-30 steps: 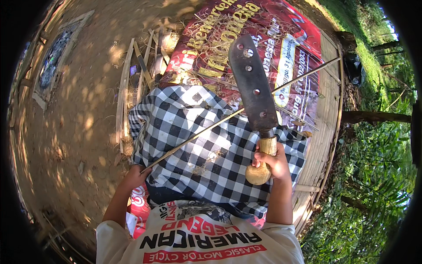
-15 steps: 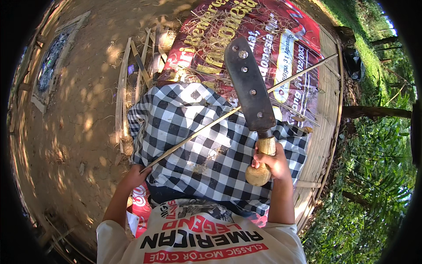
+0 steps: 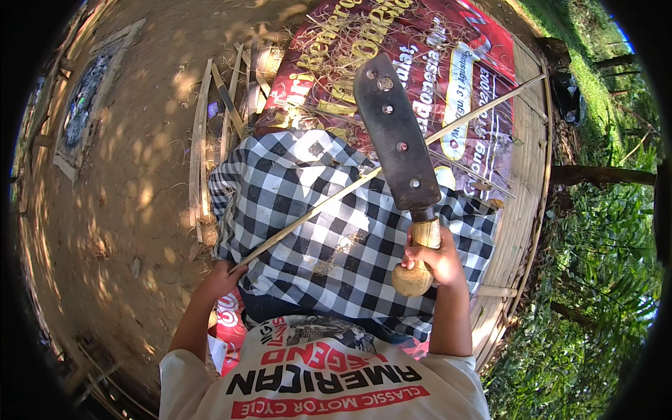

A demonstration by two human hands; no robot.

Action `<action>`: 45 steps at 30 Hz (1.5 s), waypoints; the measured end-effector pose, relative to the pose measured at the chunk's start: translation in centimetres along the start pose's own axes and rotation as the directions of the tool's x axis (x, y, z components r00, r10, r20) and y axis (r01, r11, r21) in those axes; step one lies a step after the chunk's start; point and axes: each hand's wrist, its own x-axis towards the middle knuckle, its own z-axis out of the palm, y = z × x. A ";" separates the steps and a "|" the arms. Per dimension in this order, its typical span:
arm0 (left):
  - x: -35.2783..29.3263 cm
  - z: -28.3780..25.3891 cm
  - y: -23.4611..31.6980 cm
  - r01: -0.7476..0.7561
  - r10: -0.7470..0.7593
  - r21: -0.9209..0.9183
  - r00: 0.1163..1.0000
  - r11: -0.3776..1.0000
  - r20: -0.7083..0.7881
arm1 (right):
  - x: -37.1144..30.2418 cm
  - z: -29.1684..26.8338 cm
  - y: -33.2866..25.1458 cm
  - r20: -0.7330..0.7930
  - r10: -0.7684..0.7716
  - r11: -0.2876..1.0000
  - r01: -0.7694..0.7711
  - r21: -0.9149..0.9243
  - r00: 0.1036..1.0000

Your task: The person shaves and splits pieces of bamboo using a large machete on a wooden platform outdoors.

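Note:
In my right hand (image 3: 435, 257), the fingers wrap round the wooden handle of a machete (image 3: 396, 133). Its broad dark blade points away from me and has a row of round holes; the handle ends in a round knob. My left hand (image 3: 222, 278) is closed on the near end of a long thin bamboo strip (image 3: 308, 215), at the left edge of my lap. The strip slants up to the right and passes behind the blade, coming out on its far side. A black-and-white checked cloth (image 3: 280, 185) covers my lap under both.
A red printed banner (image 3: 336, 84), strewn with thin shavings (image 3: 427, 35), lies ahead on a bamboo platform (image 3: 521, 161). Split bamboo pieces (image 3: 199, 133) lie to its left. Further left on the dirt ground is a framed ash pit (image 3: 87, 98). Greenery (image 3: 595, 245) borders the right side.
The view has shifted slightly. The strip's far part now shows a paler face beyond the blade. Both hands keep their grips, and the machete stays nearly in place.

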 end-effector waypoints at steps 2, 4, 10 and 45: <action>0.2 0.1 -0.5 0.048 -0.050 0.032 0.997 0.998 0.052 | 0.2 -0.7 -0.6 -0.049 -0.040 0.999 0.041 0.034 0.998; 0.1 -0.3 0.3 0.059 -0.061 0.055 0.997 0.997 0.051 | 0.8 -0.4 0.9 -0.075 -0.025 0.999 0.028 0.041 0.997; -0.6 -0.8 0.9 0.080 -0.080 0.018 0.996 0.997 0.033 | 0.5 1.8 5.1 0.107 0.137 0.991 -0.136 -0.020 0.985; 0.2 -0.9 2.4 0.140 -0.142 0.031 0.987 0.990 0.073 | 1.4 2.8 4.8 0.266 0.204 0.974 -0.166 -0.157 0.942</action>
